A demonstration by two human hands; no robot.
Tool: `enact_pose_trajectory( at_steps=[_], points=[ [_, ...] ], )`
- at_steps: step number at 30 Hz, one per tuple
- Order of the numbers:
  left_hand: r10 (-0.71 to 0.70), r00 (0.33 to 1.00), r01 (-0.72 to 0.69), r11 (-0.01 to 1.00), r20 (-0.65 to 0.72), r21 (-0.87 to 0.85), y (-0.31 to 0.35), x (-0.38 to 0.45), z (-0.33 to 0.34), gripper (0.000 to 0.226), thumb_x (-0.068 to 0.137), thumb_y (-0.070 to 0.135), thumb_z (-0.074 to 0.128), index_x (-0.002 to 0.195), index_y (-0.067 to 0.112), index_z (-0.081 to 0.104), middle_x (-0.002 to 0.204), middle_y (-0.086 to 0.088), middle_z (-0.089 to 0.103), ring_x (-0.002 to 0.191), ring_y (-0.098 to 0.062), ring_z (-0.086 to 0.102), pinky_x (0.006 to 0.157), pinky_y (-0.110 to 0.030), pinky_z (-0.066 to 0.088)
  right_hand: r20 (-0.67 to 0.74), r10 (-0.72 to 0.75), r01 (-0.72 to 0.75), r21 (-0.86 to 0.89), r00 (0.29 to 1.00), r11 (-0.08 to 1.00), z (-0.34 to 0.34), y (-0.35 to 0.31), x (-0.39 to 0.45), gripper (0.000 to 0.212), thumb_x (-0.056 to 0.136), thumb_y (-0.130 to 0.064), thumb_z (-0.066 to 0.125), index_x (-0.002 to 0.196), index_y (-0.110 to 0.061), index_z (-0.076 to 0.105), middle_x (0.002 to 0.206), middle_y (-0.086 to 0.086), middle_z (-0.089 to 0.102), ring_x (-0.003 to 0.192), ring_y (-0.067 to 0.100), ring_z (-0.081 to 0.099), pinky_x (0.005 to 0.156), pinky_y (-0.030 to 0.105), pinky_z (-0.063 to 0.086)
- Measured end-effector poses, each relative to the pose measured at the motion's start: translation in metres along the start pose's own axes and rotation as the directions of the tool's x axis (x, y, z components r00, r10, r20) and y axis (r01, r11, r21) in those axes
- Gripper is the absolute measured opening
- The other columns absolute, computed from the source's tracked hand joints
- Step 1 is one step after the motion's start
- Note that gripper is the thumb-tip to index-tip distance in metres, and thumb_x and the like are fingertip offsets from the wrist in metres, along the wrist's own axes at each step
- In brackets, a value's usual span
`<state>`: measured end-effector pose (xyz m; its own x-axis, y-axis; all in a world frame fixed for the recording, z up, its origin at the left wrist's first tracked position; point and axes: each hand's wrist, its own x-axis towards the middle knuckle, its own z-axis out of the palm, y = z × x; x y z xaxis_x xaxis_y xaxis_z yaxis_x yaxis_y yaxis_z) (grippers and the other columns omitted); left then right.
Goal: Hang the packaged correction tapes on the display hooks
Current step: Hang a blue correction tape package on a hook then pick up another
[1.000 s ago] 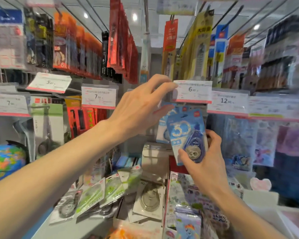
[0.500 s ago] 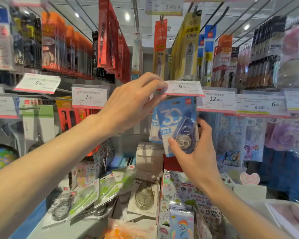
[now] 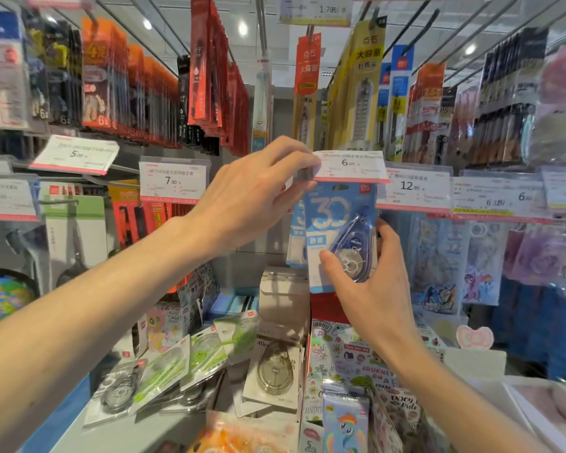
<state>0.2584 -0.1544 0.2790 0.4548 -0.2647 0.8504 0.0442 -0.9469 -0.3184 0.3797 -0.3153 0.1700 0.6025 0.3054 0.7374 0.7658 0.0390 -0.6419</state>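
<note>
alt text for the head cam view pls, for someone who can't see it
The right hand holds a blue correction tape pack up under a 6.00 price tag, which the left hand lifts by its edge. More packs lie on the shelf below, amid crowded stationery hooks.

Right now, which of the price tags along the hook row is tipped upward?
The 6.00 price tag, pinched up by the left hand above the blue correction tape pack. The 7.90 tag and 12.90 tag hang flat.
</note>
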Motion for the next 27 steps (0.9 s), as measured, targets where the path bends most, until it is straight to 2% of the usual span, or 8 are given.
enact_pose_trajectory(
  at_steps=[3, 8, 11, 14, 17, 20, 24, 27],
  points=[
    [0.003, 1.0, -0.003, 1.0, 0.001, 0.002, 0.0, -0.001, 0.0, 0.032, 0.105, 0.037, 0.046, 0.13, 0.02, 0.057, 0.134, 0.007, 0.055, 0.071, -0.015, 0.061, 0.056, -0.042, 0.056, 0.017, -0.003, 0.003, -0.013, 1.0, 1.0, 0.001, -0.001, -0.002, 0.087, 0.08, -0.059, 0.07, 0.148, -0.032, 0.024, 0.14, -0.017, 0.042, 0.126, 0.006, 0.048, 0.106, 0.042, 0.043],
    [0.01, 1.0, -0.01, 1.0, 0.008, 0.006, 0.001, -0.001, 0.0, 0.033, 0.104, 0.037, 0.045, 0.13, 0.019, 0.057, 0.134, 0.005, 0.055, 0.07, -0.017, 0.061, 0.056, -0.043, 0.055, 0.05, 0.043, -0.041, -0.037, 0.998, 0.998, 0.004, 0.003, 0.003, 0.062, 0.082, -0.056, 0.07, 0.129, -0.046, 0.031, 0.124, -0.017, 0.043, 0.112, 0.004, 0.051, 0.095, 0.034, 0.044],
    [0.009, 1.0, -0.009, 1.0, 0.008, 0.014, 0.001, -0.002, 0.0, 0.032, 0.104, 0.035, 0.047, 0.13, 0.02, 0.057, 0.135, 0.005, 0.055, 0.069, -0.015, 0.059, 0.057, -0.043, 0.055, 0.078, 0.082, -0.075, -0.098, 0.994, 0.992, 0.011, 0.01, 0.012, 0.074, 0.081, -0.062, 0.066, 0.14, -0.031, 0.033, 0.126, -0.013, 0.041, 0.119, 0.013, 0.049, 0.098, 0.039, 0.044],
    [-0.004, 1.0, 0.004, 1.0, 0.003, 0.002, 0.003, -0.003, 0.001, 0.032, 0.103, 0.036, 0.046, 0.129, 0.02, 0.057, 0.135, 0.006, 0.054, 0.066, -0.013, 0.058, 0.055, -0.042, 0.055, 0.107, 0.075, -0.054, -0.188, 0.991, 0.981, 0.022, 0.019, 0.025, 0.083, 0.082, -0.065, 0.061, 0.147, -0.024, 0.031, 0.147, -0.002, 0.038, 0.131, 0.019, 0.045, 0.1, 0.037, 0.042],
    [-0.019, 1.0, 0.019, 1.0, 0.006, -0.013, 0.005, -0.004, 0.002, 0.032, 0.103, 0.035, 0.047, 0.13, 0.02, 0.056, 0.136, 0.006, 0.053, 0.068, -0.011, 0.058, 0.057, -0.041, 0.056, 0.148, 0.143, -0.1, -0.267, 0.979, 0.959, 0.031, 0.024, 0.038, 0.085, 0.089, -0.059, 0.06, 0.152, -0.014, 0.024, 0.152, 0.007, 0.03, 0.128, 0.031, 0.049, 0.097, 0.039, 0.043],
    [-0.029, 1.0, 0.03, 0.999, 0.007, -0.021, 0.007, -0.006, 0.003, 0.03, 0.103, 0.031, 0.049, 0.129, 0.019, 0.056, 0.137, 0.004, 0.052, 0.069, -0.01, 0.059, 0.058, -0.042, 0.056, 0.171, 0.2, -0.146, -0.286, 0.965, 0.947, 0.04, 0.029, 0.048, 0.087, 0.089, -0.059, 0.059, 0.151, -0.015, 0.017, 0.148, 0.012, 0.032, 0.123, 0.038, 0.052, 0.097, 0.043, 0.046],
    [-0.037, 0.999, 0.037, 0.999, 0.008, -0.033, 0.006, -0.007, 0.005, 0.028, 0.103, 0.03, 0.05, 0.129, 0.019, 0.056, 0.138, 0.005, 0.051, 0.07, -0.012, 0.063, 0.058, -0.041, 0.056, 0.181, 0.233, -0.177, -0.28, 0.955, 0.943, 0.05, 0.033, 0.054, 0.078, 0.09, -0.056, 0.06, 0.145, -0.016, 0.023, 0.143, 0.013, 0.034, 0.118, 0.038, 0.054, 0.088, 0.039, 0.044],
    [-0.053, 0.999, 0.054, 0.998, 0.008, -0.03, 0.005, -0.011, 0.007, 0.032, 0.103, 0.029, 0.053, 0.133, 0.018, 0.056, 0.141, 0.003, 0.05, 0.071, -0.01, 0.061, 0.058, -0.042, 0.057, 0.176, 0.241, -0.194, -0.25, 0.954, 0.949, 0.052, 0.035, 0.052, 0.082, 0.087, -0.059, 0.062, 0.147, -0.02, 0.021, 0.143, 0.012, 0.036, 0.116, 0.037, 0.055, 0.089, 0.041, 0.048]
  ],
)
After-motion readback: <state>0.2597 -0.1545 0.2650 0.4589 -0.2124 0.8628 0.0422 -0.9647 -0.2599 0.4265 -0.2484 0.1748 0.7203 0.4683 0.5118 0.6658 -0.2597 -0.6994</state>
